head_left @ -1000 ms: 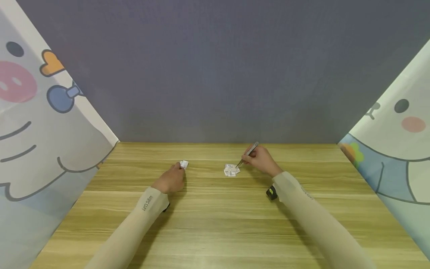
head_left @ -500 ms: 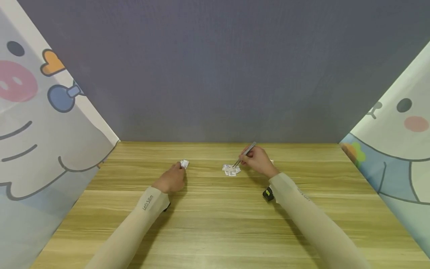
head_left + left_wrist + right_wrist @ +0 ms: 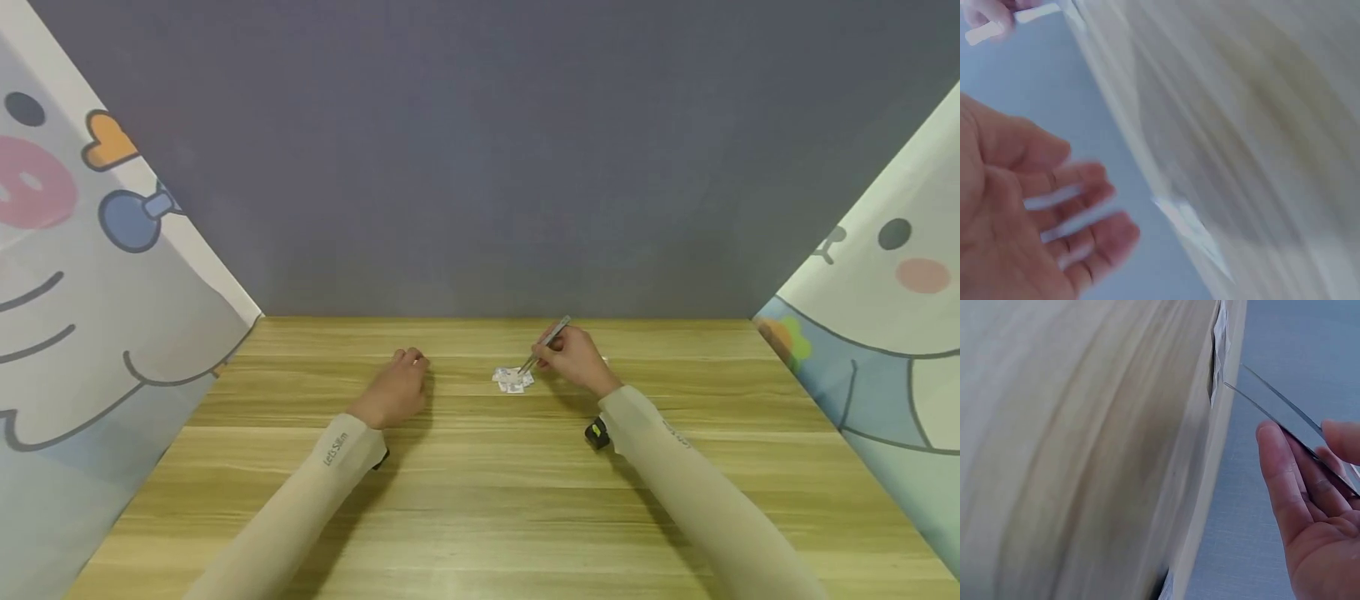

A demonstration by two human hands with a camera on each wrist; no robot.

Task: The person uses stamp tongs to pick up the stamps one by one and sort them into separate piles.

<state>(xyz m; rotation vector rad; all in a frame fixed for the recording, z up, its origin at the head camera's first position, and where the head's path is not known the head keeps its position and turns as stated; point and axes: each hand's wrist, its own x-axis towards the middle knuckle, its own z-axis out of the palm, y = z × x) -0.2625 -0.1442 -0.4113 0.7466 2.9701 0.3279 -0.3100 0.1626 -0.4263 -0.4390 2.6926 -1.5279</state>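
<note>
My right hand pinches a pair of metal tweezers between thumb and fingers. In the right wrist view the tweezers' tips stand apart, close to the paper pile and with nothing visible between them. That pile is several small printed white paper pieces, overlapping flat on the table. My left hand hovers left of the pile. Its fingers are loosely bent and hold nothing in the left wrist view, where a white paper piece lies on the table beyond the fingertips. In the head view the hand hides that piece.
A wood-grain table runs back to a grey panel. Cartoon-printed sheets close off both sides. A small white bit shows just behind my right wrist.
My left hand has let go of its paper piece and shifted slightly right, fingers loosened. My right hand has moved a little left, bringing the tweezers' tips further over the pile.
</note>
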